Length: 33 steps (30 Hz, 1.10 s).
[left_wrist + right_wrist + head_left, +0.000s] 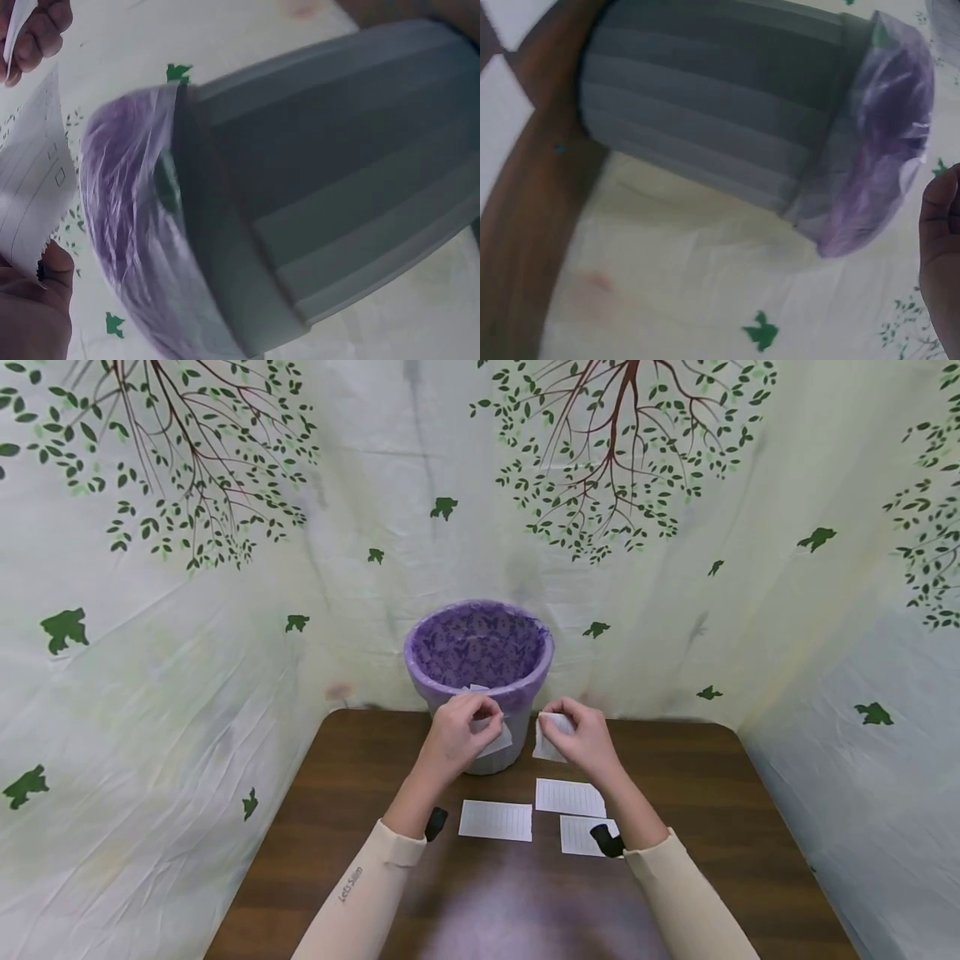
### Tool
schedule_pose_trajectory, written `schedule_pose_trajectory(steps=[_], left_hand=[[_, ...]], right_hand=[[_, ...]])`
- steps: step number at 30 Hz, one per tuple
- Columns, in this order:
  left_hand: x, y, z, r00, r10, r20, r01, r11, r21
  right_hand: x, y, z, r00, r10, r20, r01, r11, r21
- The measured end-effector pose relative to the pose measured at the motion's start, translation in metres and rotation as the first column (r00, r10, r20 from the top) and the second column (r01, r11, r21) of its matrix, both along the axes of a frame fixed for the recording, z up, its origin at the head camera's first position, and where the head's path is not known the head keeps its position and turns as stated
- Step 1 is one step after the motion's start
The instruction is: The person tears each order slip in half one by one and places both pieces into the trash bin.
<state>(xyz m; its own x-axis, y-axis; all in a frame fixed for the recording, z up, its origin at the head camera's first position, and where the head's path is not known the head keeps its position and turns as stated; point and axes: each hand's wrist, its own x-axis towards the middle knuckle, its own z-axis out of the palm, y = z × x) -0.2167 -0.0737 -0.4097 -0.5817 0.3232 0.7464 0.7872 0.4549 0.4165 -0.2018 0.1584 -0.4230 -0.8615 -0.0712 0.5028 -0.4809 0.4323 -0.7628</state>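
Observation:
In the head view my left hand (pixel 456 735) pinches a piece of lined paper (pixel 497 744) in front of the bin. To its right my right hand (pixel 583 739) pinches another paper piece (pixel 550 747), apart from the first. The left wrist view shows the lined paper (pixel 34 169) with a ragged edge near the left fingers (pixel 58 262). Behind the hands stands a grey bin (pixel 491 764) with a purple patterned liner (pixel 480 647) folded over its rim. Only part of the right hand (pixel 941 255) shows in the right wrist view.
Nearer on the brown wooden table (pixel 360 827) lie three lined paper pieces, one on the left (pixel 495 821) and two on the right, the lower partly covered by a black wrist strap (pixel 606 841). A leaf-printed cloth (pixel 375 610) hangs behind and at both sides.

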Motion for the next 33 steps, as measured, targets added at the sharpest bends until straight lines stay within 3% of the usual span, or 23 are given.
schedule_pose_trajectory(steps=[14, 24, 33], left_hand=[[-0.040, -0.001, 0.042, 0.998, 0.065, 0.001, -0.065, 0.998, -0.010], [-0.062, -0.003, 0.050, 0.991, 0.122, 0.055, -0.122, 0.993, -0.007], [-0.077, -0.005, 0.055, 0.973, 0.221, 0.065, -0.219, 0.975, -0.034]], right_hand=[[-0.048, -0.023, 0.056, 0.996, 0.033, 0.080, -0.027, 0.997, -0.071], [-0.074, -0.039, 0.069, 0.994, 0.011, 0.112, -0.005, 0.999, -0.047], [-0.091, -0.052, 0.072, 0.998, -0.021, 0.056, 0.021, 1.000, -0.010]])
